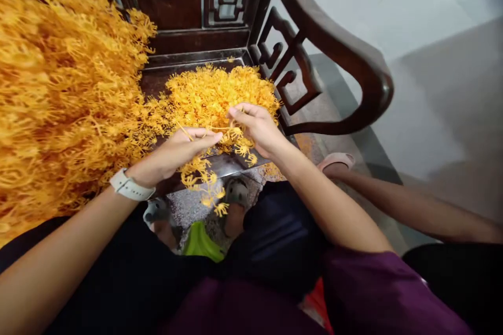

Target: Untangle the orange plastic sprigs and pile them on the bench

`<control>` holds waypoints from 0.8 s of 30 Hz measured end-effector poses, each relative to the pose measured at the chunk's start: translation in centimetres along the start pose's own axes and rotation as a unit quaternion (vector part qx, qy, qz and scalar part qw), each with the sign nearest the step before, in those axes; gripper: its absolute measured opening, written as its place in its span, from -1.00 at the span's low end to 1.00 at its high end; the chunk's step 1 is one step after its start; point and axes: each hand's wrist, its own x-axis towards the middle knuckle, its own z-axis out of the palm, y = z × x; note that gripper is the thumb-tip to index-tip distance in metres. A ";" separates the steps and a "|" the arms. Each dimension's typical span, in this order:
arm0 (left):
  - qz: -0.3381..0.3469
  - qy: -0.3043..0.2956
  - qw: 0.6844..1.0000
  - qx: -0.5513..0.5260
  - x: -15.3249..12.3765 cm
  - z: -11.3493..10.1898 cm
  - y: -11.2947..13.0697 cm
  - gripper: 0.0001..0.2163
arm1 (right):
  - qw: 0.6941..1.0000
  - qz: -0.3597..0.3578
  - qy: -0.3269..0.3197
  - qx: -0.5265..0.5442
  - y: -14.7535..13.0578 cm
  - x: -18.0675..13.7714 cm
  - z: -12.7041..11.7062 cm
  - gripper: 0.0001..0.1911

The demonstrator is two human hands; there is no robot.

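My left hand, with a white watch strap on the wrist, pinches the thin stem of a yellow artificial flower sprig between thumb and fingers. Small spidery heads on the sprig dangle below that hand, over the front edge of the seat. A little to the right and farther off, my right hand has its thumb and fingers closed on the same yellow strands. Right behind both hands lies a pile of loose yellow sprigs. The exact spot under the right fingertips is partly hidden.
A much larger heap of yellow sprigs fills the left side. The dark carved wooden bench has a curved armrest at right. A green object sits between my feet. Another person's leg extends in at right.
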 end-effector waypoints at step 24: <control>0.039 0.125 0.971 -0.198 -2.5 0.7 0.6 -0.76 | 0.995 -0.047 -0.065 -0.059 -4.6 -2.8 4.0 -0.68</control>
